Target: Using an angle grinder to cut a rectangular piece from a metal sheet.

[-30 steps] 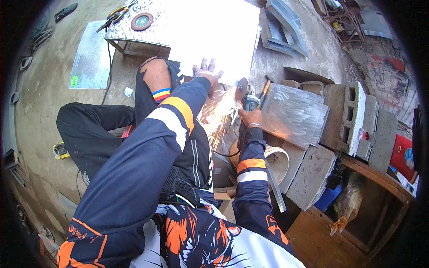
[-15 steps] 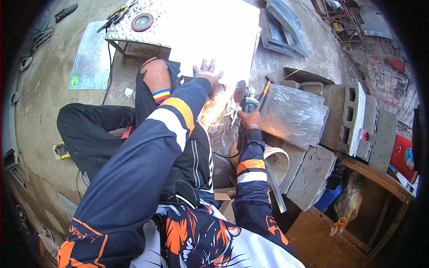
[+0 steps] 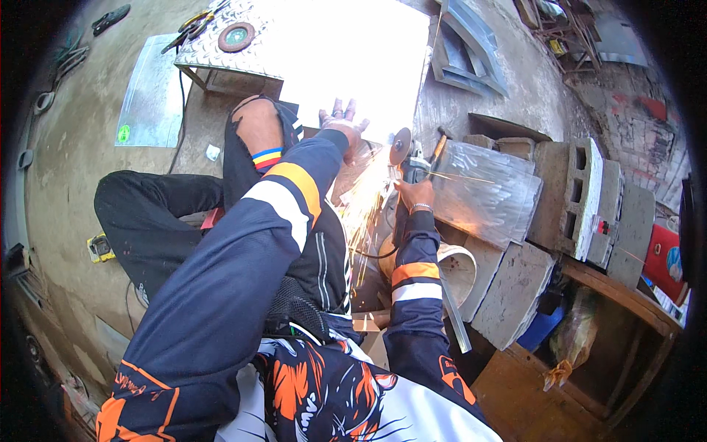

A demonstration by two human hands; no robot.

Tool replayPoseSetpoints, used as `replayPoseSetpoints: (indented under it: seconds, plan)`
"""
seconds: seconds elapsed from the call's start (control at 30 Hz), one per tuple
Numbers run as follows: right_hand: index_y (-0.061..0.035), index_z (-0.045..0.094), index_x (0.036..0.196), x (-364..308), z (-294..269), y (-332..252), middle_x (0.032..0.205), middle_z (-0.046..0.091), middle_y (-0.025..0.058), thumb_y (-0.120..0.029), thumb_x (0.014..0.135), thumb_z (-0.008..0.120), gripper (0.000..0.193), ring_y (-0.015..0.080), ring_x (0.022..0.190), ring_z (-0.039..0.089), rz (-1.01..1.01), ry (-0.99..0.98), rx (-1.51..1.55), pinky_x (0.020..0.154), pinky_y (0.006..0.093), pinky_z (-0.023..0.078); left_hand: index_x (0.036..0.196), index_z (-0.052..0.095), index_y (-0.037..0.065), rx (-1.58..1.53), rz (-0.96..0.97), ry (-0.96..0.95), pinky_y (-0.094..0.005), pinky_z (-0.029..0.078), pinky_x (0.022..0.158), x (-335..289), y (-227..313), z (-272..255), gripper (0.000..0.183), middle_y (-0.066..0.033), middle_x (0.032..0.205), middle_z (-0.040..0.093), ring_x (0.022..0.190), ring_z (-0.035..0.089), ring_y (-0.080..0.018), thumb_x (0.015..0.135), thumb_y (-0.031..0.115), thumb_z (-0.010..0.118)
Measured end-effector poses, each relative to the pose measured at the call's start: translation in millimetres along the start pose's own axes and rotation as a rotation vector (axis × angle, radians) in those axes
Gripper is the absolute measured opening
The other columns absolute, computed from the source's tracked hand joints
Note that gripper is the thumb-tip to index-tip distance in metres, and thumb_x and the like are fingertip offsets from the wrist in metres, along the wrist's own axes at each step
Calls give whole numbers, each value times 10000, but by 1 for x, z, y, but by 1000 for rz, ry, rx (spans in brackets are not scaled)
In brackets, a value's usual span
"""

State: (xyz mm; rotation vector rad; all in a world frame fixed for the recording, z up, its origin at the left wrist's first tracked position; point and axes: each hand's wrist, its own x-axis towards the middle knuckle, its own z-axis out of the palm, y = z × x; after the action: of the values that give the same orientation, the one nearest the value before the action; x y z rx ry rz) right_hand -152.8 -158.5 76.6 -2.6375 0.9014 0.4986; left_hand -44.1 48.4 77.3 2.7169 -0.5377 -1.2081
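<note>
My left hand (image 3: 345,121) lies with fingers spread on the near edge of a bright, overexposed sheet (image 3: 353,59), pressing on it. Wrapped around the body of an angle grinder (image 3: 418,169) is my right hand (image 3: 414,194), just right of the sheet's near corner. The grinder's round disc (image 3: 400,146) meets or nearly meets that corner; glare hides the exact contact. Orange sparks (image 3: 364,202) stream from the disc down toward my lap. A hammer (image 3: 440,147) lies beside the grinder, on a scuffed metal plate (image 3: 482,190).
A loose grinding disc (image 3: 236,37) and pliers (image 3: 195,28) lie on the tread-plate table (image 3: 269,48). Concrete blocks (image 3: 561,193) stand at right, near a wooden frame (image 3: 626,295). Bent metal channels (image 3: 471,51) lie beyond. A tape measure (image 3: 101,249) is on the left floor.
The grinder and my right hand have shifted slightly right. The sparks now spread longer and lower, and some fly off to the right. My left hand stays in place.
</note>
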Motion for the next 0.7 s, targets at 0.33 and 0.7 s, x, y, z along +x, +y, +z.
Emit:
replayPoseSetpoints:
  seconds: [0.33, 0.7]
  plan:
    - [108, 586, 890, -14, 6, -6, 955, 591, 305, -411, 573, 704, 619, 407, 920, 587, 7, -18, -87, 802, 417, 473, 1416, 55, 331, 18, -4, 2, -676, 104, 975, 6, -3, 4, 1171, -171, 1460, -158, 1319, -124, -447, 532, 473, 810]
    - [116, 574, 907, -8, 11, 4, 955, 585, 314, -394, 568, 706, 626, 408, 921, 585, -15, -18, -38, 808, 419, 468, 1419, 63, 323, 29, 0, -28, -663, 102, 984, 6, -1, 2, 1166, -170, 1461, -156, 1319, -132, -442, 536, 472, 810]
